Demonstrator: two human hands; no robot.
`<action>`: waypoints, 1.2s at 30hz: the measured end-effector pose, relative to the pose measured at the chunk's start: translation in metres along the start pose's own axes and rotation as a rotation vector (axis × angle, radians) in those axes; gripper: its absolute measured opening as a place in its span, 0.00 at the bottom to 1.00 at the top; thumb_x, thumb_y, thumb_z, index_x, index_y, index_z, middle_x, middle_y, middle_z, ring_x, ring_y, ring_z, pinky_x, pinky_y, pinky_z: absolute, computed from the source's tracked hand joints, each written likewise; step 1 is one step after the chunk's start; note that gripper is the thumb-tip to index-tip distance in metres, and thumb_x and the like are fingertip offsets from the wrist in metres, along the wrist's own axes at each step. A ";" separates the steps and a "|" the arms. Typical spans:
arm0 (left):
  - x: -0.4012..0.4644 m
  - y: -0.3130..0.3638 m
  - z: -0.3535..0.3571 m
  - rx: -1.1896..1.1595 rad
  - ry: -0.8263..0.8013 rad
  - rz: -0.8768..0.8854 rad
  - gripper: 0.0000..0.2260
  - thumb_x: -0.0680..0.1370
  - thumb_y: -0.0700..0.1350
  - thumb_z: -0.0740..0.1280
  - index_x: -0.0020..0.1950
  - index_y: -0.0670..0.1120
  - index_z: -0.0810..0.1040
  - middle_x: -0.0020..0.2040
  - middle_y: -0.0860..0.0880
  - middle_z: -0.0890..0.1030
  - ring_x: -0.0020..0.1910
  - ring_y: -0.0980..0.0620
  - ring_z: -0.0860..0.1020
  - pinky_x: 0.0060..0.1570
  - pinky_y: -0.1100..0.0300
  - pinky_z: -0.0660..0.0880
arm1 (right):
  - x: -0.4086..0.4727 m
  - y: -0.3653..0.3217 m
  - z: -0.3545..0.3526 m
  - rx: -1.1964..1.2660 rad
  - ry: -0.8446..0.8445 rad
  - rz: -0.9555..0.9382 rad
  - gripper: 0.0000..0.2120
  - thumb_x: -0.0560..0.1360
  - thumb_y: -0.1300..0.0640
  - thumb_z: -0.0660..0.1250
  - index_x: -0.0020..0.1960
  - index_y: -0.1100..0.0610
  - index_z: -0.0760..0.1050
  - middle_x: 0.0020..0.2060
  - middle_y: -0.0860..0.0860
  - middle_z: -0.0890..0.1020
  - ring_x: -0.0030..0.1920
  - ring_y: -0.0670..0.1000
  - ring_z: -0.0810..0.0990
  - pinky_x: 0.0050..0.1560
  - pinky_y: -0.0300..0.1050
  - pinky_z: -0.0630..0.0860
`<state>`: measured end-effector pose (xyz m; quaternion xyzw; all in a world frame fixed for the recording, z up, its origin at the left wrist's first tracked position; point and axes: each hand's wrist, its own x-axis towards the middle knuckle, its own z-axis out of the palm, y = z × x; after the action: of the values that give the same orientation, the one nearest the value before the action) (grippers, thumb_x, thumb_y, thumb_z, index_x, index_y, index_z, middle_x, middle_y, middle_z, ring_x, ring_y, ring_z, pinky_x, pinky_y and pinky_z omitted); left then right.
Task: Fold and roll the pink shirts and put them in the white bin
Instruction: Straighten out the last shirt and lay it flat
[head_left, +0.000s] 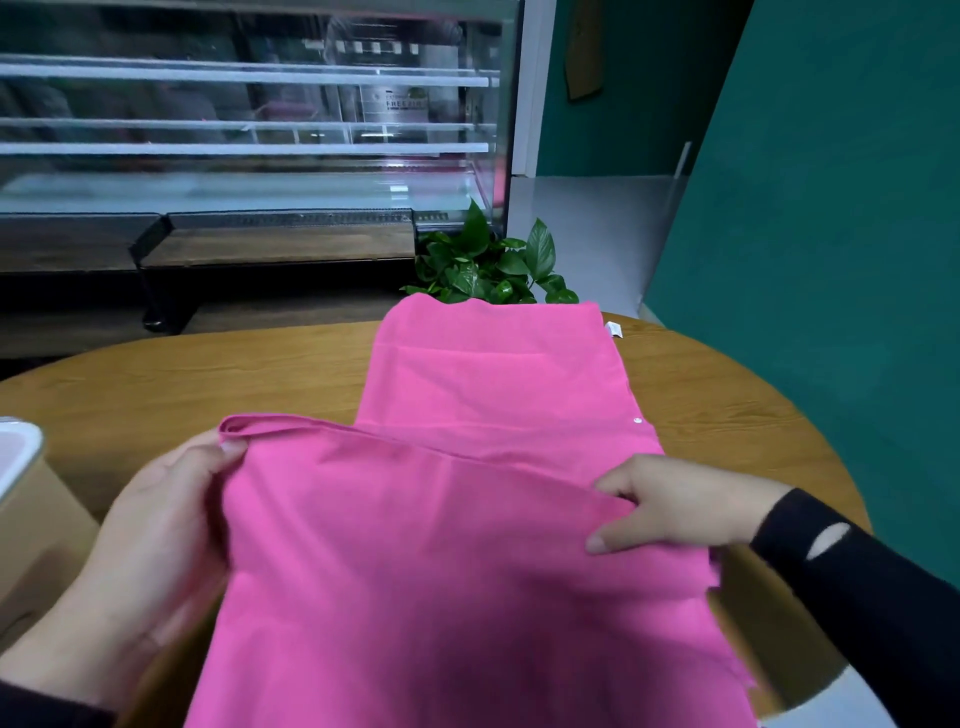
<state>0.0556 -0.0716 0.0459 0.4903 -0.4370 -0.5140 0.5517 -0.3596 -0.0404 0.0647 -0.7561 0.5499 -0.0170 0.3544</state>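
- Pink shirt (483, 467) lies flat on the round table (208, 379), its near part between both hands.
- Left hand (156, 530) pinches the folded edge under its thumb; right hand (675, 504) pinches the opposite side.
- Keep the fold taut between the fingertips, edges level.

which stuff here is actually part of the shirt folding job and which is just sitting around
Part of the job:
- pink shirt, spread on the table, gripped at both sides
- left hand, holding its left edge
- right hand, pinching its right edge
- white bin, only a corner visible at far left

Just lying about:
- potted plant behind the table
- glass display case
- wooden table
- cardboard box
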 end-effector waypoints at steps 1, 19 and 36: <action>0.004 0.002 -0.005 0.024 0.034 -0.016 0.16 0.82 0.46 0.62 0.66 0.40 0.76 0.62 0.37 0.80 0.62 0.38 0.79 0.52 0.48 0.78 | -0.007 0.008 -0.007 -0.001 0.000 0.013 0.33 0.67 0.30 0.72 0.44 0.62 0.75 0.31 0.47 0.72 0.31 0.46 0.68 0.34 0.46 0.65; 0.092 -0.064 0.047 0.921 -0.201 0.191 0.11 0.85 0.43 0.58 0.44 0.48 0.75 0.41 0.49 0.81 0.45 0.45 0.79 0.45 0.56 0.68 | 0.071 0.072 0.014 0.227 0.835 0.235 0.17 0.84 0.54 0.60 0.36 0.53 0.67 0.30 0.51 0.75 0.32 0.52 0.72 0.40 0.49 0.68; -0.040 -0.077 -0.007 1.123 -0.318 0.489 0.15 0.82 0.63 0.52 0.55 0.60 0.76 0.40 0.60 0.84 0.42 0.64 0.77 0.52 0.73 0.69 | -0.033 0.029 0.089 0.064 0.642 0.254 0.11 0.77 0.33 0.62 0.40 0.36 0.70 0.29 0.43 0.77 0.35 0.43 0.80 0.37 0.42 0.70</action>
<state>0.0482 -0.0303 -0.0307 0.5087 -0.8162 -0.1318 0.2401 -0.3589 0.0295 -0.0059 -0.6262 0.7223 -0.2271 0.1861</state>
